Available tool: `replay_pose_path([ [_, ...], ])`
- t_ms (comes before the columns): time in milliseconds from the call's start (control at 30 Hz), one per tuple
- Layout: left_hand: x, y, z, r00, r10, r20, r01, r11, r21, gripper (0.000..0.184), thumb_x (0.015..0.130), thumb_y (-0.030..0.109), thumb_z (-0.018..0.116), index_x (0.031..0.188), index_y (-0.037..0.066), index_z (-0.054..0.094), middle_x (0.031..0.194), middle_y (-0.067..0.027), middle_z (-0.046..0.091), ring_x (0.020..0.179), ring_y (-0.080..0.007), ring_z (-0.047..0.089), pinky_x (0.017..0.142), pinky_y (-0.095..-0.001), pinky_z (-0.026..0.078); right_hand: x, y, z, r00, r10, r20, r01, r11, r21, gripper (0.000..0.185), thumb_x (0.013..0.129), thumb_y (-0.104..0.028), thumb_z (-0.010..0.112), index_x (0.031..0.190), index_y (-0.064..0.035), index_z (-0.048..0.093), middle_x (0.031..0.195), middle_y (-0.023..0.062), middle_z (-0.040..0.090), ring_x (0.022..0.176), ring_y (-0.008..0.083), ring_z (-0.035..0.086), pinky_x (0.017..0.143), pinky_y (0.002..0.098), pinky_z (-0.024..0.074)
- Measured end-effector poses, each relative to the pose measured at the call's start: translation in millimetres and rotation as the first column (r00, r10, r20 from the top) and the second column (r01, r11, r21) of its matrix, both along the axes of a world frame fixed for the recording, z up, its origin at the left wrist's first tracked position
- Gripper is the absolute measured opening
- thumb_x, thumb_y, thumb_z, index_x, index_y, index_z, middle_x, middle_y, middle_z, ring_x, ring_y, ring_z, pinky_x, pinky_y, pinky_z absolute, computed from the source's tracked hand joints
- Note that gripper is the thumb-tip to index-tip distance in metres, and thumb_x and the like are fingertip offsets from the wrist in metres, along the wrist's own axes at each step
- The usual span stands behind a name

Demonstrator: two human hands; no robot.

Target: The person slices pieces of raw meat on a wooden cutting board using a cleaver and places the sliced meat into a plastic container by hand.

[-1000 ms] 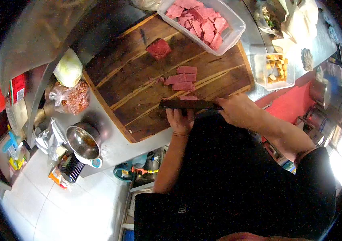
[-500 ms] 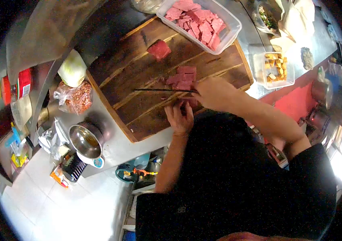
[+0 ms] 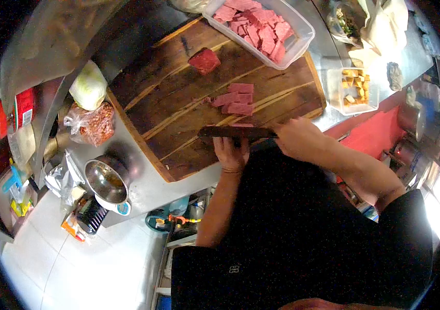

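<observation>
My right hand (image 3: 297,137) is closed round the handle of a dark, wide-bladed knife (image 3: 235,132), which lies across the near part of a wooden cutting board (image 3: 173,103). Against the near side of the blade is my left hand (image 3: 232,153), its fingertips partly hidden by the knife; whether it grips meat there cannot be seen. A thin pink strip shows just beyond the blade. Several cut meat pieces (image 3: 239,98) lie farther up the board, and a darker red meat chunk (image 3: 204,61) sits beyond them to the left.
A clear tub of sliced meat (image 3: 266,36) overlaps the board's far edge. To the right stands a container of yellow cubes (image 3: 355,88). On the left are a cabbage (image 3: 89,87), a bag of reddish bits (image 3: 92,124) and a metal bowl (image 3: 106,181) on a scale.
The knife has come back toward me from beside the cut pieces, now covering the meat near my left fingertips. Its wide face shows again. My right hand moved with it; my left hand stayed nearly in place.
</observation>
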State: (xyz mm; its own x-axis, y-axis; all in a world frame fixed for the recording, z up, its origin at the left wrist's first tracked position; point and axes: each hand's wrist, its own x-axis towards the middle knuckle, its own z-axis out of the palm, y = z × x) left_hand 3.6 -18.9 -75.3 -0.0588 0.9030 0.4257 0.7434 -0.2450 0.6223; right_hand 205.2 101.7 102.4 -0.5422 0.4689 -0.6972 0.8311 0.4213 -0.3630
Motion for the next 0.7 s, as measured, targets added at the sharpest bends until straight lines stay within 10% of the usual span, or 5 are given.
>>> replay_pose_path([
  [100,3,5,6,0.990,-0.012,-0.143,0.017,0.999,0.034,0.076,0.092,0.031,0.070,0.150,-0.003,0.033,0.136,-0.0289,0.055,0.114,-0.0534,0.060,0.098,-0.0635,0.050,-25,2,-17,0.996,-0.033,-0.082,0.035,0.999,0.029,0.025,0.089,-0.021,0.058,0.084,-0.0027,0.074,0.083,0.0234,0.073,0.076,0.0409,0.074,0.068,0.0522,0.0602],
  [200,9,13,18,0.993,0.109,-0.048,-0.105,0.992,0.076,0.035,0.083,0.009,0.075,0.114,-0.002,0.063,0.114,-0.0252,0.063,0.096,-0.0460,0.061,0.085,-0.0523,0.053,-49,20,-27,0.992,0.041,-0.123,-0.036,0.998,0.041,0.029,0.094,-0.027,0.058,0.107,-0.0010,0.064,0.080,0.0249,0.070,0.075,0.0433,0.070,0.069,0.0536,0.0581],
  [700,6,4,20,0.993,0.104,0.048,-0.107,0.992,0.065,0.026,0.084,0.010,0.070,0.104,-0.003,0.060,0.111,-0.0277,0.060,0.100,-0.0496,0.059,0.090,-0.0548,0.052,11,-10,8,0.993,-0.114,-0.041,0.114,0.993,-0.014,0.027,0.092,-0.022,0.061,0.110,-0.0023,0.063,0.088,0.0263,0.070,0.085,0.0471,0.069,0.077,0.0545,0.0571],
])
